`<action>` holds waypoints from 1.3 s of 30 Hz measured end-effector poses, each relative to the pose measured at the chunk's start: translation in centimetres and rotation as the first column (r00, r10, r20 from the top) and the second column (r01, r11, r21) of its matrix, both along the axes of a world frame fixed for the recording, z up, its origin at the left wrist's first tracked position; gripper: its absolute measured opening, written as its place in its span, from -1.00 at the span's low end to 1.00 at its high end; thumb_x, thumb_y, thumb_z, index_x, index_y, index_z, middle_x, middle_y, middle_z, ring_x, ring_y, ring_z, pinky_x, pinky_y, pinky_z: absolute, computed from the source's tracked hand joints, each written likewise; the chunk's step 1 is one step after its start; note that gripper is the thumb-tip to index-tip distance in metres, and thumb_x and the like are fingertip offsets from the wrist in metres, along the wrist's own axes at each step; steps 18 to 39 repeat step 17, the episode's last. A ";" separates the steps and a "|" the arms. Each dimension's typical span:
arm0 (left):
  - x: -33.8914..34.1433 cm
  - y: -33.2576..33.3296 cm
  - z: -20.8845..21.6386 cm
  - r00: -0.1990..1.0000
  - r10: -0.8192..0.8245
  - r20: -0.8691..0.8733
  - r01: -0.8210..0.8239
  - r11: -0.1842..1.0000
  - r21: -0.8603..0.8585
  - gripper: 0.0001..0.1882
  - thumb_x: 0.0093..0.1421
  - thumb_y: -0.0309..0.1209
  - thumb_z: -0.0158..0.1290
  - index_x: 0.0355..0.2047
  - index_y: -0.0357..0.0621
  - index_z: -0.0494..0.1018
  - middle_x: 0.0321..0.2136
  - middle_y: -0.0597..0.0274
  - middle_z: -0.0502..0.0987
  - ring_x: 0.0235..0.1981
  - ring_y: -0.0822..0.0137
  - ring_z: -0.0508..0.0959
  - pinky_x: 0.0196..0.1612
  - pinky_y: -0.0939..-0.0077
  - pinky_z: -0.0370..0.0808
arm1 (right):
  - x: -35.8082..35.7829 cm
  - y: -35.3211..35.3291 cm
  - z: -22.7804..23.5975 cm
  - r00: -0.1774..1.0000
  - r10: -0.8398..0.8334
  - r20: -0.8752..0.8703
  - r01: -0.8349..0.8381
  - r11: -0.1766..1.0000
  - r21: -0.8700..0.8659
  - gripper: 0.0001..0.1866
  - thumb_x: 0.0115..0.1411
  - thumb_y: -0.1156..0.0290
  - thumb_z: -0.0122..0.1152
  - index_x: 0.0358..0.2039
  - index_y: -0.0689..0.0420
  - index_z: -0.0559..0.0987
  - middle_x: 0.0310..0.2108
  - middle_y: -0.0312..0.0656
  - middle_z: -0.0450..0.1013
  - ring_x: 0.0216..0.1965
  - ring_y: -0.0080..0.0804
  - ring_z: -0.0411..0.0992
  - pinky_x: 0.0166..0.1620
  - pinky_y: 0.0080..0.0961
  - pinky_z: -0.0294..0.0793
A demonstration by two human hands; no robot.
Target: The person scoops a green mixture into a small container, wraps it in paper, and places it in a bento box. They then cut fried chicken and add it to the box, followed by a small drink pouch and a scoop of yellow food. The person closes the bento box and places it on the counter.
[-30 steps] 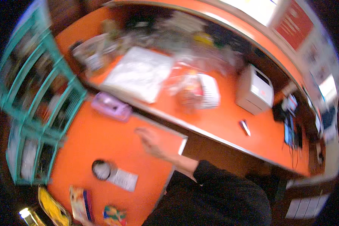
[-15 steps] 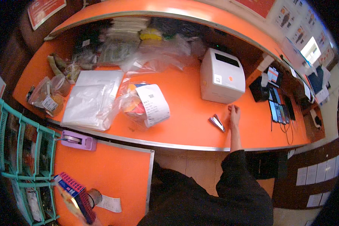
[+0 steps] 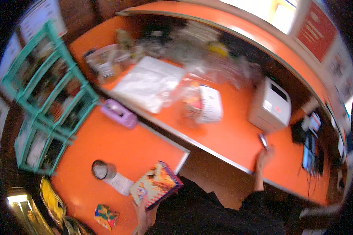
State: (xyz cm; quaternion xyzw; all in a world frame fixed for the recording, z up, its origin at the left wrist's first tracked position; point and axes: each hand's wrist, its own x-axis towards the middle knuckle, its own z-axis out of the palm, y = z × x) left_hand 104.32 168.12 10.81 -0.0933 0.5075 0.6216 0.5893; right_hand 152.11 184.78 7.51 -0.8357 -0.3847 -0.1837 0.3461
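My left hand (image 3: 142,215), coming in low at the centre, is closed on the near edge of a printed cardboard food box (image 3: 155,186) with a dark blue side. The box is tilted above the near counter, and its picture side shows. Further right, my right hand (image 3: 264,158) is at the lower end of a small stapler (image 3: 264,140) on the far counter. Motion smears its fingers, so their grip on the stapler is unclear. A clear bag of goods (image 3: 192,102) with a white receipt (image 3: 210,105) on it stands on the far counter.
A white label printer (image 3: 270,105) stands beyond the stapler, with phones (image 3: 310,152) to its right. White plastic bags (image 3: 149,84) lie left. Nearer are a purple tape dispenser (image 3: 119,113), a dark-rimmed round container (image 3: 102,170), a paper slip (image 3: 119,183), a colourful packet (image 3: 106,216) and teal racks (image 3: 59,94).
The view has swung left. My left hand has brought the box rightward toward my body, its picture side now showing. My right hand has moved from beside the stapler to its near end.
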 end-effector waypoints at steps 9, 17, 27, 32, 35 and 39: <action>3.6 0.4 2.4 0.907 0.214 -0.364 -0.253 0.966 -0.061 -0.28 0.01 -0.51 0.16 0.07 -0.11 -0.06 -0.09 0.03 0.30 -0.09 0.25 0.40 -0.09 0.24 0.44 | -31.3 7.4 -0.3 -0.109 0.972 -0.210 -0.993 -0.096 0.075 -0.73 0.00 0.66 0.02 -0.24 0.24 0.49 -0.13 -0.01 0.37 -0.08 -0.13 0.35 -0.04 -0.36 0.34; 9.0 1.6 3.5 0.630 0.454 -0.630 -0.578 0.816 0.009 -0.23 -0.03 -0.51 0.18 0.12 -0.03 -0.04 -0.07 0.12 0.29 -0.07 0.29 0.37 -0.06 0.32 0.39 | -47.5 23.3 -5.9 -0.148 0.769 -0.622 -0.893 0.166 0.418 -0.60 0.26 0.28 -0.19 0.01 0.29 0.24 -0.36 -0.01 0.45 -0.38 -0.20 0.44 -0.31 -0.35 0.40; 9.0 1.6 3.5 0.630 0.454 -0.630 -0.578 0.816 0.009 -0.23 -0.03 -0.51 0.18 0.12 -0.03 -0.04 -0.07 0.12 0.29 -0.07 0.29 0.37 -0.06 0.32 0.39 | -47.5 23.3 -5.9 -0.148 0.769 -0.622 -0.893 0.166 0.418 -0.60 0.26 0.28 -0.19 0.01 0.29 0.24 -0.36 -0.01 0.45 -0.38 -0.20 0.44 -0.31 -0.35 0.40; 9.0 1.6 3.5 0.630 0.454 -0.630 -0.578 0.816 0.009 -0.23 -0.03 -0.51 0.18 0.12 -0.03 -0.04 -0.07 0.12 0.29 -0.07 0.29 0.37 -0.06 0.32 0.39 | -47.5 23.3 -5.9 -0.148 0.769 -0.622 -0.893 0.166 0.418 -0.60 0.26 0.28 -0.19 0.01 0.29 0.24 -0.36 -0.01 0.45 -0.38 -0.20 0.44 -0.31 -0.35 0.40; 9.0 1.6 3.5 0.630 0.454 -0.630 -0.578 0.816 0.009 -0.23 -0.03 -0.51 0.18 0.12 -0.03 -0.04 -0.07 0.12 0.29 -0.07 0.29 0.37 -0.06 0.32 0.39 | -47.5 23.3 -5.9 -0.148 0.769 -0.622 -0.893 0.166 0.418 -0.60 0.26 0.28 -0.19 0.01 0.29 0.24 -0.36 -0.01 0.45 -0.38 -0.20 0.44 -0.31 -0.35 0.40; 9.0 1.6 3.5 0.630 0.454 -0.630 -0.578 0.816 0.009 -0.23 -0.03 -0.51 0.18 0.12 -0.03 -0.04 -0.07 0.12 0.29 -0.07 0.29 0.37 -0.06 0.32 0.39 | -47.5 23.3 -5.9 -0.148 0.769 -0.622 -0.893 0.166 0.418 -0.60 0.26 0.28 -0.19 0.01 0.29 0.24 -0.36 -0.01 0.45 -0.38 -0.20 0.44 -0.31 -0.35 0.40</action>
